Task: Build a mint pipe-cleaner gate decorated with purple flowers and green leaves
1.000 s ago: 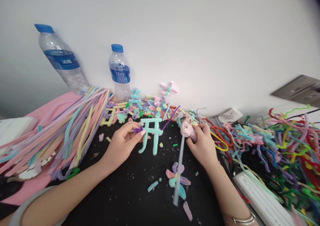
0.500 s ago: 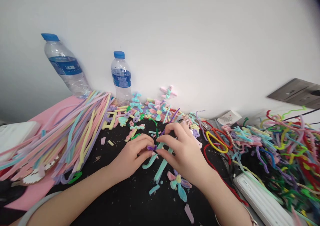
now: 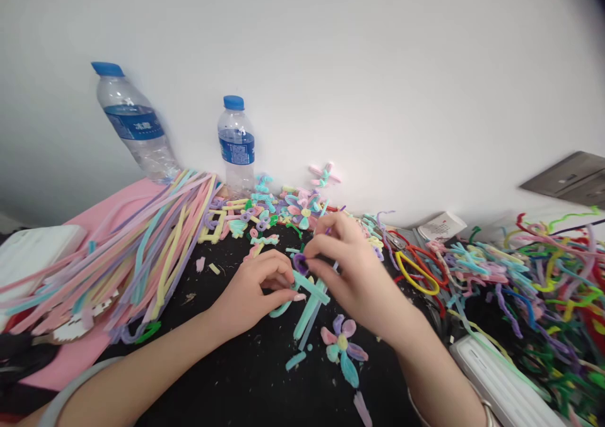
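A purple loop (image 3: 299, 263) is pinched between the thumb and fingertips of the right hand (image 3: 352, 266), which is nearly closed. By the left hand (image 3: 253, 288), its fingers curled towards the thumb, the mint fuzzy figure (image 3: 310, 311) is gripped at its left side, just below the loop, over the black counter (image 3: 227, 364). Nearby, 1 multicoloured flower (image 3: 343, 344) is laid; 2 bottles (image 3: 236, 146) are stood against the wall (image 3: 401, 86).

Printed lettering on bottles and nearby.
The left bottle (image 3: 158, 157) bears white characters, apparently 冰露, on its blue label (image 3: 133, 123); print on the right bottle (image 3: 237, 147) and small white object (image 3: 441, 226) is illegible.
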The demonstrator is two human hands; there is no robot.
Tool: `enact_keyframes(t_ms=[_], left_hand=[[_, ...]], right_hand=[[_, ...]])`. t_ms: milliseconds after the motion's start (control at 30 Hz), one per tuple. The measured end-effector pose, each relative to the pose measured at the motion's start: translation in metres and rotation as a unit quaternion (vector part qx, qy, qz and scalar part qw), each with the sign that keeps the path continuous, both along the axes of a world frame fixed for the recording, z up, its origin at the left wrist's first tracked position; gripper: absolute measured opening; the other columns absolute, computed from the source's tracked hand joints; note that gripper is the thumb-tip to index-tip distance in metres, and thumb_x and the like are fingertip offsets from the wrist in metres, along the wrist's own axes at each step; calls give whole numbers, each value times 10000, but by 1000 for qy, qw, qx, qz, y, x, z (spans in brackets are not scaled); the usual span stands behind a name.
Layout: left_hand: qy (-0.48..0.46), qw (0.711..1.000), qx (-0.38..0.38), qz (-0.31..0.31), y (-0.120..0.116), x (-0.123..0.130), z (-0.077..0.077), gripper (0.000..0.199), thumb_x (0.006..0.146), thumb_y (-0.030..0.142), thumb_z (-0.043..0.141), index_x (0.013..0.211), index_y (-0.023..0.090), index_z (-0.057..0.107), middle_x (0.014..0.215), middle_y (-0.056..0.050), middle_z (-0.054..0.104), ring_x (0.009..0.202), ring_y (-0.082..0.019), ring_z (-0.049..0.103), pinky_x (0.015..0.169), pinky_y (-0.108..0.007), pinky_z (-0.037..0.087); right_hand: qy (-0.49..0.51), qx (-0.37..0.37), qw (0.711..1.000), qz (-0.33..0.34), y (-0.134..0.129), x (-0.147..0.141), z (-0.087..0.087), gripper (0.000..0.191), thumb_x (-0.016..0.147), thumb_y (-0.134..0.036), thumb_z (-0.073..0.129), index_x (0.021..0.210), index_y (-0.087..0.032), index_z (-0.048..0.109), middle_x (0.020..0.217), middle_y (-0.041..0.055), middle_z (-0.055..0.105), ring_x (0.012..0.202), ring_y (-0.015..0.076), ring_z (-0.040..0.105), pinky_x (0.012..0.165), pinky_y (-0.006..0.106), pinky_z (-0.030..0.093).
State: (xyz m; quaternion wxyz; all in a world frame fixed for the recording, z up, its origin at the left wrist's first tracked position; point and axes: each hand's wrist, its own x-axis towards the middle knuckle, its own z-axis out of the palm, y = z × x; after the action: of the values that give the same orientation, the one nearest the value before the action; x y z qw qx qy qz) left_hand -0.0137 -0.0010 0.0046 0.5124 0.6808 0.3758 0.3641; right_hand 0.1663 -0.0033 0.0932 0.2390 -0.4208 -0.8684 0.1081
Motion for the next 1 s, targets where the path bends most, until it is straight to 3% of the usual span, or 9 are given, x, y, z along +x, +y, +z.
enact_keyframes(t_ms=[100, 200, 367, 467, 567, 733, 1000], left_hand=[[11, 1000, -8, 17, 0, 0, -2, 141, 777, 241, 633, 757, 182, 506, 835, 3, 494, 682, -109, 529, 600, -223, 456], [8, 997, -72, 21, 0, 2, -2, 157, 801, 251, 600, 839, 202, 455, 710, 40, 473, 575, -91, 481, 524, -213, 394], [-53, 988, -144, 27, 3, 4, -3, 388, 783, 228, 609, 1127, 223, 431, 863, 19, 487, 637, -87, 520, 552, -215, 407], [-31, 981, -189, 11, 5, 3, -5, 521, 799, 278, 593, 1284, 229, 410, 914, -7, 523, 765, -134, 572, 626, -246, 445], [-2, 974, -228, 1, 6, 1, -6, 507, 798, 343, 601, 1272, 210, 480, 957, -36, 576, 914, -188, 579, 734, -286, 465], [-41, 960, -276, -21, 4, 0, -7, 484, 811, 360, 599, 1263, 220, 495, 932, -20, 577, 853, -172, 601, 795, -325, 475], [-17, 965, -261, -29, 4, 0, -4, 470, 825, 351, 579, 1265, 210, 489, 948, -43, 589, 902, -196, 596, 786, -325, 479]], right_hand=[[78, -21, 996, -34, 7, 13, 4, 110, 864, -113, 513, 809, -198, 555, 971, 49, 457, 945, 191, 466, 868, 346, 381], [90, -62, 994, -27, 15, 22, -2, 116, 847, -105, 529, 789, -203, 553, 940, 41, 470, 930, 188, 478, 859, 343, 391], [87, -98, 991, -5, 26, 25, -22, 111, 849, -108, 517, 795, -202, 542, 921, 31, 484, 909, 175, 486, 845, 330, 391], [104, -109, 989, -4, 31, 27, -35, 99, 859, -126, 507, 815, -206, 547, 919, 29, 491, 907, 174, 488, 808, 313, 401], [118, -116, 986, 1, 35, 29, -45, 96, 859, -127, 505, 815, -203, 544, 906, 28, 491, 886, 171, 489, 780, 304, 402], [134, -126, 983, 20, 37, 29, -53, 110, 853, -97, 502, 805, -192, 531, 901, 27, 489, 861, 159, 486, 755, 287, 393], [135, -121, 983, 30, 35, 25, -51, 114, 851, -91, 509, 808, -194, 532, 894, 29, 485, 855, 158, 486, 744, 282, 396]])
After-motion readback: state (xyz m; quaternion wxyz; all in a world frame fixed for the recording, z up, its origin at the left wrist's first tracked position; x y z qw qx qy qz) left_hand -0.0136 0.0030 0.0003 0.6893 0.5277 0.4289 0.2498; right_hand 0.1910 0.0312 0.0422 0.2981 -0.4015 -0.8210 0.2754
